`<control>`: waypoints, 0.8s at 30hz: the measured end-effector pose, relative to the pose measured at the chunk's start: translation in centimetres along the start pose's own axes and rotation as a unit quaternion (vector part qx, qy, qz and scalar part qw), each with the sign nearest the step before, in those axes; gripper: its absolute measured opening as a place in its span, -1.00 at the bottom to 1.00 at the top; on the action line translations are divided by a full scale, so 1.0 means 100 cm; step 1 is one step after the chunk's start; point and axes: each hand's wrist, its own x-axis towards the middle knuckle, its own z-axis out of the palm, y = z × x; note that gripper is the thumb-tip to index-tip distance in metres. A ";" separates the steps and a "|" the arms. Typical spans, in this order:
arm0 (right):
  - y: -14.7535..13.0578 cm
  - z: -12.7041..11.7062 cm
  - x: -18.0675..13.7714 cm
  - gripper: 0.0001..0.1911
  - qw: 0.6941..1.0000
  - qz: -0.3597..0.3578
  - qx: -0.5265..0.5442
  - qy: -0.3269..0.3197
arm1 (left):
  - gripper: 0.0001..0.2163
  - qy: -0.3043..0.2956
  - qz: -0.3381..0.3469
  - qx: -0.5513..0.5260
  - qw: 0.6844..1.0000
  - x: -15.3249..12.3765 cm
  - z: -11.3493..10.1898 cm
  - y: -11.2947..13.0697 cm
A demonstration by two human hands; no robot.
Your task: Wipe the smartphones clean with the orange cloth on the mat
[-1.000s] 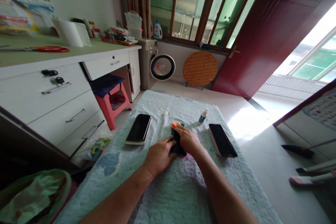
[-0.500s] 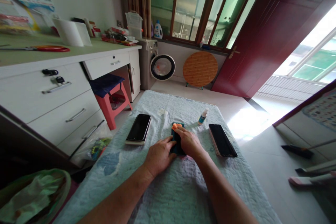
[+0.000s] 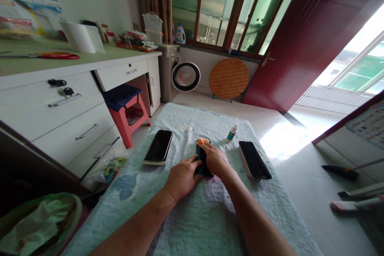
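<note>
A dark phone [image 3: 201,154] lies on the cloth-covered table between my hands, partly hidden by them. My left hand [image 3: 183,175] holds the phone by its left side and lower edge, fingers and thumb bent against it. Pressed to the phone's top end is a small orange cloth [image 3: 203,142], gripped under the fingers of my right hand [image 3: 216,160]. To the left rests another phone [image 3: 160,145] on a pale case or box. On the right lies a third phone [image 3: 254,160], also on something pale pink. A small white-capped bottle [image 3: 232,133] stands upright beyond my right hand.
A light blue quilted cloth [image 3: 186,228] covers the table. To the left are a white drawer desk [image 3: 72,108], a red stool [image 3: 129,118] and a lined bin [image 3: 75,216]. Farther off stand a washer with its round door [image 3: 186,77] open and a round wooden board [image 3: 229,78].
The orange cloth under my right fingers has shifted and folded slightly at the phone's top end. My left hand stays in place, and the other phones and the bottle have not moved.
</note>
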 end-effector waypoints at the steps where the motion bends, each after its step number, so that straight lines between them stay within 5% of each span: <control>1: 0.000 -0.001 -0.001 -0.39 1.000 0.008 -0.006 -0.001 | -0.56 0.001 0.000 0.001 1.000 0.000 0.000 0.000; 13: -0.002 -0.001 -0.010 -0.38 1.000 -0.030 0.003 -0.009 | -0.55 0.001 -0.003 0.000 1.000 0.001 0.000 -0.001; 24: 0.001 -0.006 -0.006 -0.36 0.999 0.047 -0.008 0.005 | -0.54 -0.006 -0.009 0.004 1.000 0.000 0.000 0.000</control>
